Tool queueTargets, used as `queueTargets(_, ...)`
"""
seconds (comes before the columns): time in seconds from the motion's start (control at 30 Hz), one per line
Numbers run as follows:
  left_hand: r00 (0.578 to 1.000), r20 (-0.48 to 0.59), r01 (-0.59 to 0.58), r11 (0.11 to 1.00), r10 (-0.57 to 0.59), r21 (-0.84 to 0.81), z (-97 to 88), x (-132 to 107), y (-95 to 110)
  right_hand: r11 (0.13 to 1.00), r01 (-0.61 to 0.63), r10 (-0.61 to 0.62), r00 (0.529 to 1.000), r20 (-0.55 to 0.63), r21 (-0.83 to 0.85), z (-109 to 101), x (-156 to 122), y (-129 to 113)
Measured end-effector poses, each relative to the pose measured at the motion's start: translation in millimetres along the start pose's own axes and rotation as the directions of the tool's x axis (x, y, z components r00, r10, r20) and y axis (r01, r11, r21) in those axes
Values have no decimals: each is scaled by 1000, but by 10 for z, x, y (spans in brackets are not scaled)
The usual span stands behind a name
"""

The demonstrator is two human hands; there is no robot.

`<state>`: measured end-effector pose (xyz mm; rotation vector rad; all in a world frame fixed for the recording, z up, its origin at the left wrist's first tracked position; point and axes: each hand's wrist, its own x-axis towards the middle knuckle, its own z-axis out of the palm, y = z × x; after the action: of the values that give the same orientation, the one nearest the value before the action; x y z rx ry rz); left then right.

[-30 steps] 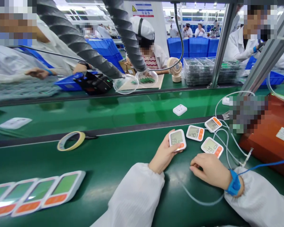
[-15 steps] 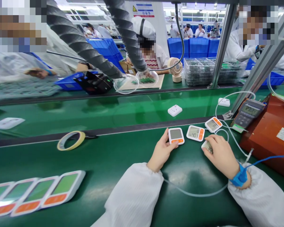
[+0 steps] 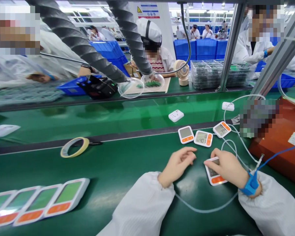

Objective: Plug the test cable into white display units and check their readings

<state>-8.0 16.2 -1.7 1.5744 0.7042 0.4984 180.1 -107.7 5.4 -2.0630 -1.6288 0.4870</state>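
Observation:
My right hand (image 3: 229, 167) grips a small white digital display unit (image 3: 217, 180) with orange buttons, its thumb and fingers over the upper part; the unit seems to rest on the green bench. To the left, my left hand (image 3: 178, 164) hovers over the bench with bent fingers apart and nothing in them. Just beyond it lies a similar unit with a grey screen (image 3: 186, 132). Beside that are a unit showing digits (image 3: 201, 138) and a tilted one (image 3: 222, 129). A blue wrist strap (image 3: 250, 185) with a cord circles my right wrist.
Several larger-looking display units (image 3: 68, 193) overlap at the left. A tape roll (image 3: 86, 144) lies near the belt edge. White units (image 3: 176, 115) sit on the green belt (image 3: 137, 114). A red box (image 3: 282, 144), thin clear tubing (image 3: 204, 211) and a metal post stand or lie right. Co-workers sit opposite.
My left hand has let go of the grey-screen unit, now lying beside the others, and drawn back toward me. My right hand has brought its unit nearer and turned it. Items on the belt shifted left.

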Motion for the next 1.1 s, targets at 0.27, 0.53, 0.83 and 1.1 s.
queueTargets(0.27,927,374,78,985,-15,-155,265,-136,45,852,125,-61,988,-141,508,10,-13,-126)
queueTargets(0.53,946,318,225,846,-70,-483,88,-29,6,889,265,-249,964,-90,373,38,24,-76)
queueTargets(0.83,903,415,291,873,-114,-392,98,-37,48,988,154,-154,988,31,15,55,6,-62)
queueTargets(1.1,992,29,124,909,-123,-398,-32,72,4,961,269,-252,948,194,-68,142,-95,-167)
